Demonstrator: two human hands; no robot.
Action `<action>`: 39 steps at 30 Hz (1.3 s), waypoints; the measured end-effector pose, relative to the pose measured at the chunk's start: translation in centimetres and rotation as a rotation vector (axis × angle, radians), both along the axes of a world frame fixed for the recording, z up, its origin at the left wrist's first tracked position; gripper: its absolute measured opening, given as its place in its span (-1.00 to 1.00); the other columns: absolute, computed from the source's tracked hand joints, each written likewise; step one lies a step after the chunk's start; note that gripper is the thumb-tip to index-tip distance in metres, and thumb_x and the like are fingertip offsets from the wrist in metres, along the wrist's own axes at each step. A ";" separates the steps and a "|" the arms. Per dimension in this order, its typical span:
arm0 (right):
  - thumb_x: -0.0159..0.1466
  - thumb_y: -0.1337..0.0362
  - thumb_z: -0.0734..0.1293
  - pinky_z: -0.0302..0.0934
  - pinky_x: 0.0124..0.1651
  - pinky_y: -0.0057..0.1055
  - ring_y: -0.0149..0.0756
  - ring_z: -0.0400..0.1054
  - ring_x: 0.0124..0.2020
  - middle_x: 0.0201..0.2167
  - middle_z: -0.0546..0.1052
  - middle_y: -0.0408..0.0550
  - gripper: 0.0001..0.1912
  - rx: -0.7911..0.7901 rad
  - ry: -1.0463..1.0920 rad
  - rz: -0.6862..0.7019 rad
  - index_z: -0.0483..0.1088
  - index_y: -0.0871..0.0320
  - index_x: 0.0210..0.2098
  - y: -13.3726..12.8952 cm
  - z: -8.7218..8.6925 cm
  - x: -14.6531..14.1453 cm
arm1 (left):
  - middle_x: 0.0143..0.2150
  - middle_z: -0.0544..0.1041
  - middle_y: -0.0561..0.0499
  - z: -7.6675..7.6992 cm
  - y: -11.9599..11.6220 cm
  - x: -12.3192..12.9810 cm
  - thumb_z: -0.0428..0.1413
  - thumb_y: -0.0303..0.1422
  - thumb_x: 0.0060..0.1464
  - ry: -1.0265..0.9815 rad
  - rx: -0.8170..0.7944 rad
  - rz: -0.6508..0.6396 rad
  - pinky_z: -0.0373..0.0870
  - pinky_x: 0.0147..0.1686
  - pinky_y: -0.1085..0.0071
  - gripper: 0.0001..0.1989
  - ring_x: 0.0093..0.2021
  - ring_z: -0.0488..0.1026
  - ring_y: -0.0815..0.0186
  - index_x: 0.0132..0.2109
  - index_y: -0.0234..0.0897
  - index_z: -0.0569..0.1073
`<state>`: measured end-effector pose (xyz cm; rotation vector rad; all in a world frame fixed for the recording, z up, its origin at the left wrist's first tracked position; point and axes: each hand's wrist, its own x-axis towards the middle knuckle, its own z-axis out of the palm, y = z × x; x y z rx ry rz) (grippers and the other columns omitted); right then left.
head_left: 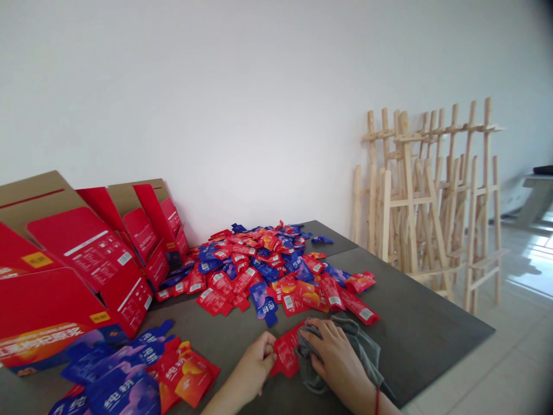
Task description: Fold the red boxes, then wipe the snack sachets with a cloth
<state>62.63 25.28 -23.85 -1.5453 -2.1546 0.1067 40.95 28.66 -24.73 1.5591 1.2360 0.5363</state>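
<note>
My left hand [258, 360] pinches the left edge of a red pouch [287, 353] that lies flat on the dark table [425, 331]. My right hand [334, 360] is closed over a grey-green cloth [365, 351], which it presses on the right part of that pouch. Just beyond my hands a blue pouch [262, 301] and several red pouches lie at the near edge of a large mixed pile [246, 259]. To the left of my left hand is a smaller group of blue pouches [125, 392] and red-orange pouches [190, 377].
Open red cardboard boxes [56, 311] stand in a row along the left side of the table. A white wall [259, 115] rises behind the pile. Wooden easels [410, 202] stand on the floor past the right table edge, with another table [536, 193] at the far right.
</note>
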 end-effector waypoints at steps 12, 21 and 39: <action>0.17 0.46 0.23 0.12 0.07 -0.19 -0.10 0.30 0.02 0.02 0.48 -0.02 -0.53 0.049 -0.049 -0.074 0.42 0.12 0.06 0.1 -0.8 -0.1 | -0.54 0.27 0.24 0.2 0.1 0.2 -0.10 -0.39 0.08 -0.003 -0.023 0.016 0.02 -0.83 0.60 -0.92 -0.76 0.07 0.53 -0.23 -0.20 0.22; 0.24 0.49 0.20 0.18 0.00 -0.14 -0.06 0.33 -0.03 -0.01 0.51 0.08 -0.61 0.109 -0.202 -0.155 0.42 0.25 0.04 0.4 -1.6 -0.5 | -0.58 0.22 0.27 0.8 0.3 -0.3 -0.14 -0.34 0.10 -0.034 0.029 0.095 -0.03 -0.78 0.59 -0.93 -0.75 0.00 0.53 -0.27 -0.19 0.20; 0.30 0.46 0.16 0.12 0.08 -0.21 -0.15 0.28 0.01 0.00 0.46 -0.03 -0.63 0.102 0.071 -0.002 0.36 0.08 0.05 -0.4 1.7 -1.6 | -0.30 0.41 0.05 3.3 -1.6 -0.3 -0.02 -0.56 0.14 0.528 1.097 -0.398 0.16 -0.33 0.42 -0.85 -0.29 0.30 0.32 -0.33 -0.22 0.32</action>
